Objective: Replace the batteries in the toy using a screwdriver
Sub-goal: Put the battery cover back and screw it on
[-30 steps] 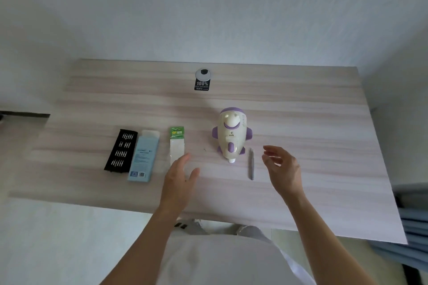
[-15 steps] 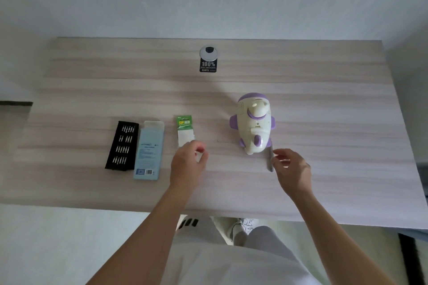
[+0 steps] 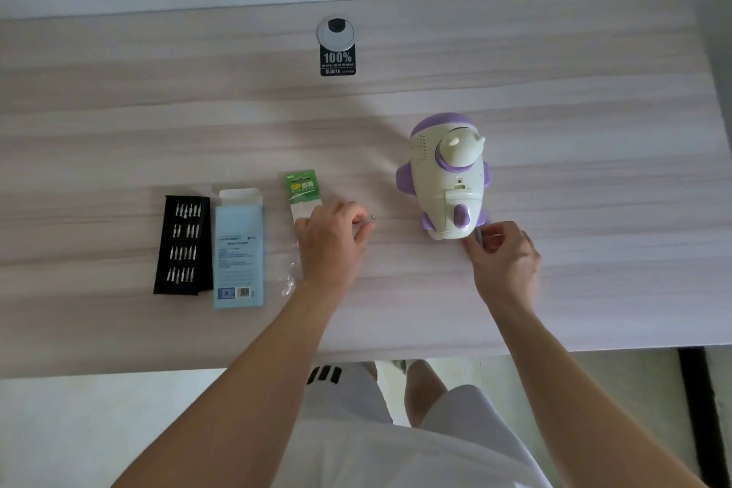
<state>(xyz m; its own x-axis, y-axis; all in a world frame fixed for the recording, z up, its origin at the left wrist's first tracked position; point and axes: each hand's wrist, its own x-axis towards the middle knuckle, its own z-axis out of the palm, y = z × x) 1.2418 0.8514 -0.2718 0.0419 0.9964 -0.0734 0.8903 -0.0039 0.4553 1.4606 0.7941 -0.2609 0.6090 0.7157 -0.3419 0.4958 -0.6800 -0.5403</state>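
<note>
Toy (image 3: 443, 182) is lying on its back right of the desk's (image 3: 594, 289) middle, its rounded white base pointing at the near edge and its cover facing up.

The screwdriver (image 3: 478, 235) is lying tight against that base, so little of its thin grey shaft is showing. A shallow pinch there is likely to slip, or to send the tool rolling toward the near edge. Levering it out could also be nudging the toy, which looks round enough to rock. Later, pressing a driver on such a body with no hand steadying it is risking a slipped tip.

The right hand (image 3: 503, 254) is reaching in from the near edge with the wrist straight and the fingers curled down, pinching the screwdriver at its upper end.

The left hand (image 3: 332, 242) is resting knuckles up over the lower part of the battery pack (image 3: 303, 190), fingers curled. A tiny grey piece (image 3: 371, 218) is showing at its fingertips; whether it is being pinched, I cannot tell.
</note>
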